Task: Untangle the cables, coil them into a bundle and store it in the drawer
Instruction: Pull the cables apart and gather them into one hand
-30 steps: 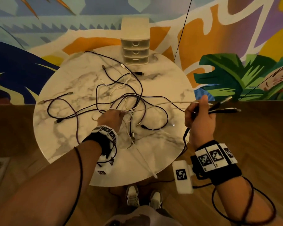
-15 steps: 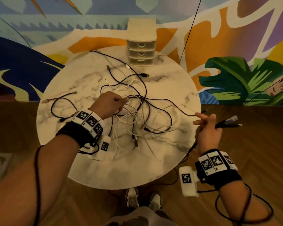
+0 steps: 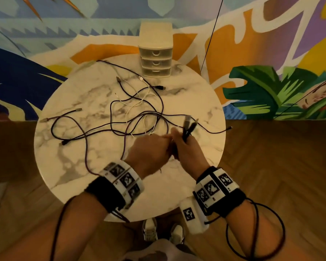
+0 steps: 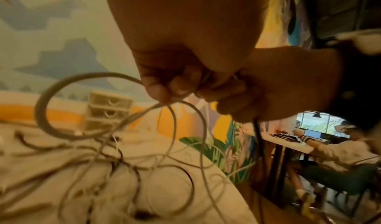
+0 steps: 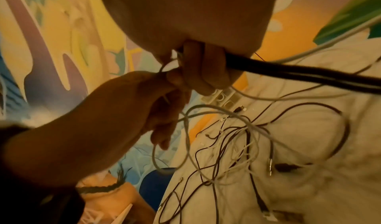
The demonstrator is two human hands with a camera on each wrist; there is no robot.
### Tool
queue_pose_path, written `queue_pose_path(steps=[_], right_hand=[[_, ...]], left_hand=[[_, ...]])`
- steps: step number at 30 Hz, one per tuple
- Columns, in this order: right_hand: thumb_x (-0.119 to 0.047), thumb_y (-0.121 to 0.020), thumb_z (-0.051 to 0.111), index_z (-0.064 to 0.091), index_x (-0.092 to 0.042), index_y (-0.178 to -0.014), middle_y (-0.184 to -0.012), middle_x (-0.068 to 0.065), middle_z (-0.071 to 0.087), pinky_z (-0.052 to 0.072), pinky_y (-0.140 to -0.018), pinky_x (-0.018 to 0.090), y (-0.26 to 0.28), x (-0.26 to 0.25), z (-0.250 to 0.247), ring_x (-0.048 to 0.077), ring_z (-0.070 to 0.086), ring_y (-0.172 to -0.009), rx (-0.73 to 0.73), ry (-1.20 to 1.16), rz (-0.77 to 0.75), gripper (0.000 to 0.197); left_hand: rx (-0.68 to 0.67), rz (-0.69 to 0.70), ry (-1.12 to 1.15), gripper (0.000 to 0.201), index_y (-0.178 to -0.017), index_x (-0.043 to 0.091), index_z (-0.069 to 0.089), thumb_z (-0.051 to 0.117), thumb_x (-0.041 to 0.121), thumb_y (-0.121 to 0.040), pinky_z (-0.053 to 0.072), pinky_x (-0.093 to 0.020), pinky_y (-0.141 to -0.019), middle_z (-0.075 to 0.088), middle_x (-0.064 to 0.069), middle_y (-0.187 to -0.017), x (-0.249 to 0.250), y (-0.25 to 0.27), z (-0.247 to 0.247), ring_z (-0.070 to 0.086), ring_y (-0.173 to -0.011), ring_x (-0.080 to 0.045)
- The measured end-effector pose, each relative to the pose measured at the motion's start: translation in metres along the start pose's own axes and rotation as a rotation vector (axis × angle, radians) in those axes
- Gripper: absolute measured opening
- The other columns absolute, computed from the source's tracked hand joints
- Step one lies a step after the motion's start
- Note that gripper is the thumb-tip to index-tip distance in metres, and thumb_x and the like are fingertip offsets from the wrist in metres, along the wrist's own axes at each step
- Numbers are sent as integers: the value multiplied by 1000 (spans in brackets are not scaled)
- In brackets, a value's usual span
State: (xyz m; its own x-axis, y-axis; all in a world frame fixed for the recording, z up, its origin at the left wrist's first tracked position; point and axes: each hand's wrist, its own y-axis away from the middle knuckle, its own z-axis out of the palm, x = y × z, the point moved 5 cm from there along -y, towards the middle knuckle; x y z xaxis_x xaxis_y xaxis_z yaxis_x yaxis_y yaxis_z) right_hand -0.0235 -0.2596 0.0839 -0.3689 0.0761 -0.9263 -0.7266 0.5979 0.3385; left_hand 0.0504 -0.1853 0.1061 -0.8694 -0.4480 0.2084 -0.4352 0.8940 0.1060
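Observation:
A tangle of black, purple and white cables [image 3: 139, 117] sprawls over the round marble table [image 3: 79, 102]. My right hand [image 3: 184, 146] grips a pair of black cable ends [image 3: 188, 127] that stick up past its fingers, also seen as thick black cables [image 5: 299, 74]. My left hand [image 3: 154, 146] is pressed against the right one and pinches white cable strands [image 4: 173, 121]; its fingers [image 4: 163, 90] curl round them. A small cream drawer unit [image 3: 155, 51] with three shut drawers stands at the table's far edge.
A painted mural wall rises behind the table. Wooden floor surrounds it, and my shoes [image 3: 162, 232] show below the near rim. In the left wrist view a seated person [image 4: 340, 152] is at a desk in the far right background.
Both hands have come together over the right-front part of the table. The right hand moved left with the black cable ends; the left hand moved right with white strands.

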Motion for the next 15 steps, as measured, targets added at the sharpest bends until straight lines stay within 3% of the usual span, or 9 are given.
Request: queue_pose_path(steps=[2,4,6,9,12,15], right_hand=[[-40,-99,40,54,-13,-57,-46,-3,50,38,-56,30,-4,6,1,8,43,-42,8,111,-10,52],[-38,-100,38,66,-12,-68,-51,1,57,42,-57,24,-2,10,-1,5,46,-43,40,144,-42,49],[-34,-100,38,71,-15,-81,-52,0,53,37,-49,17,2,7,-8,3,43,-41,110,81,-56,42],[-32,-101,36,70,-12,-82,-55,4,50,36,-54,21,3,-6,-20,8,42,-48,167,-13,-126,44],[-32,-102,34,70,-13,-81,-58,6,52,33,-57,24,8,-23,-25,10,40,-51,151,-35,-242,46],[-29,-103,34,67,-15,-70,-51,0,51,29,-46,18,13,-44,-48,8,36,-45,274,-221,-293,49]], left_hand=[[-16,-103,101,37,-108,27,58,26,45,-99,40,-32,-54,54,3,-68,-3,5,17,52,-61,-18],[-34,-222,219,34,-98,26,63,35,47,-97,46,-31,-57,61,-1,-72,-17,5,35,58,-65,-19],[-61,-266,217,26,-96,25,63,43,41,-94,51,-32,-65,66,-2,-81,-34,2,55,62,-72,-21],[3,-354,237,27,-91,22,63,44,42,-93,48,-29,-66,64,0,-81,-68,-6,61,62,-77,-23],[100,-422,118,30,-88,20,63,43,43,-92,40,-29,-63,65,-6,-89,-95,-24,39,61,-83,-30],[127,-436,-15,35,-102,17,62,43,45,-94,45,-36,-73,61,-9,-109,-123,-31,25,57,-101,-31]])
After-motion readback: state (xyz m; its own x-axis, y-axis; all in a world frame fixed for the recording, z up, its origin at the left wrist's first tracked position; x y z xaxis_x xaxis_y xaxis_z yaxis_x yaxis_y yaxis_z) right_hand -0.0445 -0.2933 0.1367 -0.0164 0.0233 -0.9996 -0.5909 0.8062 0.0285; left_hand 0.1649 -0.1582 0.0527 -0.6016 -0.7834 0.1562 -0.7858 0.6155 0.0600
